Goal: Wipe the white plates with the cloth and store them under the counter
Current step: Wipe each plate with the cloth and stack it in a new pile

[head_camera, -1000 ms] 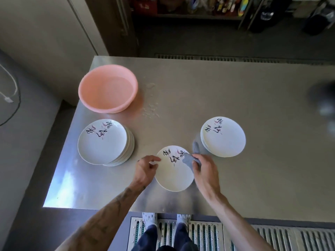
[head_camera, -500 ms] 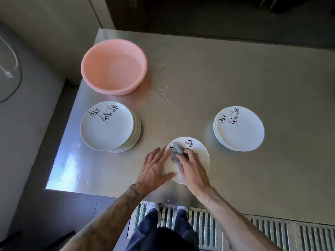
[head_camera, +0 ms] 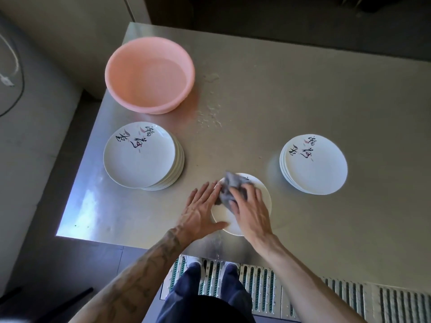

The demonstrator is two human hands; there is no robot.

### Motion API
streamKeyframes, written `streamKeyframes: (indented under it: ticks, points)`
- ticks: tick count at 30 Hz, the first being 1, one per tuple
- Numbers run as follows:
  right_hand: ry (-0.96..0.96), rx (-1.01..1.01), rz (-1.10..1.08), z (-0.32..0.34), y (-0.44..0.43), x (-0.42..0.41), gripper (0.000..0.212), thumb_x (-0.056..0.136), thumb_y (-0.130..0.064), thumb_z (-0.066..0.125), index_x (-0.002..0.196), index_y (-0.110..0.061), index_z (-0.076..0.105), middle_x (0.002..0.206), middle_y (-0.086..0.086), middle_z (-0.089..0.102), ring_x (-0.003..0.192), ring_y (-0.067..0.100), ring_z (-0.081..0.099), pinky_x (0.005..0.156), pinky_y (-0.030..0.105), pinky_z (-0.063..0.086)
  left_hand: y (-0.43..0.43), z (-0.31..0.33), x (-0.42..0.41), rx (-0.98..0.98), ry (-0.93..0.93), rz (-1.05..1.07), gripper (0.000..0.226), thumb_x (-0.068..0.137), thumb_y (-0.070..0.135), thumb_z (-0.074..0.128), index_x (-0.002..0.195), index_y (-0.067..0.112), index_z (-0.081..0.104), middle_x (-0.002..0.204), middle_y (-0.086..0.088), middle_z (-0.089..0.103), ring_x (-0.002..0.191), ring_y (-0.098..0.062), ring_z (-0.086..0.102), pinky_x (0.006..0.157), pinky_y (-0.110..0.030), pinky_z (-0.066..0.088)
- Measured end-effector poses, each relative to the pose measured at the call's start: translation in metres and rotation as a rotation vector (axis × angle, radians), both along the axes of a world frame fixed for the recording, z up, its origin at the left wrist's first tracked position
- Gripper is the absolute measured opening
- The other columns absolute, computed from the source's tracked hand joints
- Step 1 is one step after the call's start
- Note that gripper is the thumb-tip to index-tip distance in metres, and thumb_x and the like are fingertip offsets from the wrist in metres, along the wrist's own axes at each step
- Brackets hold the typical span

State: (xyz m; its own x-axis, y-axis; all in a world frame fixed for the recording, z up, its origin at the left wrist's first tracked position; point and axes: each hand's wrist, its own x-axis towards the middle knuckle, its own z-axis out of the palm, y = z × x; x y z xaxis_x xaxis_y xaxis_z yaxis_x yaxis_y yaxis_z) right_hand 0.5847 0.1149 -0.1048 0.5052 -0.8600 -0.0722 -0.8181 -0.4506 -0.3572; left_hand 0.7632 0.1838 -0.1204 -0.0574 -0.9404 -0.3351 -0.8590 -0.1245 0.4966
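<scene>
Two hands work on one round white plate (head_camera: 264,197) lying near the front edge of the steel desk (head_camera: 279,101). A second ago the left hand (head_camera: 200,210) pinched the plate's rim; now it lies flat, fingers straight, braced against the left rim. The right hand (head_camera: 249,210), fingers curled over the crumpled grey cloth (head_camera: 229,186), has swept it from the plate's right edge to its upper left. Wiping seems midway. A taller stack of white plates (head_camera: 140,157) sits left and a shorter stack (head_camera: 314,166) right, with nothing stored yet.
</scene>
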Motion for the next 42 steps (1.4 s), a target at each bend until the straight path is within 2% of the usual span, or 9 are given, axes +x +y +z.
streamKeyframes:
  ticks: [2,8,11,17,20,23,30,34,42]
  points:
    - [0.043,-0.009,-0.097,0.0,-0.009,-0.001,0.049,0.093,-0.032,0.071,0.139,-0.032,0.057,0.13,0.009,0.05,0.115,0.028,0.048,0.098,0.036,0.049,0.0,0.0,0.0,0.0,0.002,-0.007,0.119,0.08,0.075,0.061,0.163,0.027,-0.009,0.171,0.006,-0.006,0.157,-0.014,-0.01,0.128,-0.042,-0.001]
    - [0.009,0.006,0.143,-0.002,0.014,0.002,0.042,0.096,-0.034,0.064,0.138,-0.036,0.055,0.133,0.009,0.05,0.115,0.026,0.049,0.088,0.035,0.055,0.001,-0.002,0.002,-0.033,0.007,0.011,0.119,0.077,0.079,0.06,0.163,0.027,-0.003,0.171,0.009,-0.001,0.157,-0.011,-0.004,0.128,-0.039,0.001]
    - [0.068,-0.046,-0.002,-0.001,-0.012,-0.003,0.045,0.096,-0.036,0.065,0.14,-0.032,0.058,0.137,0.013,0.05,0.12,0.029,0.049,0.097,0.039,0.053,0.001,-0.001,0.003,-0.014,-0.01,-0.006,0.121,0.077,0.081,0.06,0.163,0.03,-0.008,0.171,0.009,-0.005,0.157,-0.01,-0.008,0.128,-0.038,-0.001]
    - [0.056,-0.041,-0.152,0.005,0.014,-0.037,0.043,0.095,-0.025,0.069,0.138,-0.027,0.062,0.121,0.007,0.054,0.104,0.026,0.049,0.078,0.038,0.058,0.002,-0.001,0.003,-0.013,0.008,-0.001,0.121,0.076,0.079,0.063,0.161,0.035,-0.011,0.171,0.012,-0.006,0.156,-0.008,-0.01,0.129,-0.042,0.003]
    - [0.048,-0.006,-0.23,0.001,-0.004,-0.008,0.049,0.092,-0.024,0.073,0.139,-0.031,0.059,0.123,0.006,0.054,0.107,0.027,0.049,0.082,0.038,0.057,0.001,-0.002,0.003,0.008,-0.004,-0.007,0.122,0.076,0.079,0.062,0.162,0.032,-0.01,0.171,0.011,-0.007,0.156,-0.008,-0.012,0.128,-0.043,0.003]
    - [0.028,0.029,-0.086,0.001,-0.011,0.023,0.042,0.093,-0.028,0.068,0.134,-0.029,0.059,0.131,0.006,0.053,0.115,0.029,0.049,0.09,0.038,0.054,0.001,-0.002,0.002,-0.002,-0.011,-0.003,0.122,0.075,0.082,0.061,0.163,0.028,-0.004,0.171,0.01,-0.003,0.156,-0.009,-0.01,0.128,-0.043,0.004]
    - [0.029,0.013,0.238,0.003,0.014,-0.004,0.04,0.09,-0.03,0.071,0.128,-0.027,0.061,0.138,0.006,0.052,0.123,0.028,0.052,0.087,0.039,0.059,0.004,-0.003,0.006,-0.083,0.023,-0.007,0.121,0.071,0.084,0.06,0.164,0.027,0.006,0.171,0.006,0.009,0.158,-0.013,0.005,0.128,-0.046,0.014]
    - [0.056,-0.027,0.038,0.01,-0.025,-0.017,0.057,0.084,-0.028,0.08,0.137,-0.031,0.06,0.135,0.004,0.054,0.117,0.025,0.054,0.088,0.033,0.057,0.001,0.003,0.006,-0.034,-0.008,-0.014,0.123,0.069,0.093,0.047,0.164,0.029,-0.001,0.171,0.008,0.003,0.157,-0.01,-0.001,0.128,-0.039,0.006]
    - [0.021,0.102,0.002,0.017,0.05,-0.052,0.044,0.083,-0.027,0.082,0.125,-0.028,0.069,0.13,-0.001,0.056,0.112,0.019,0.056,0.082,0.031,0.061,0.002,0.004,0.006,-0.035,-0.013,-0.012,0.125,0.066,0.093,0.05,0.162,0.035,-0.006,0.171,0.011,0.001,0.157,-0.008,-0.003,0.128,-0.039,0.006]
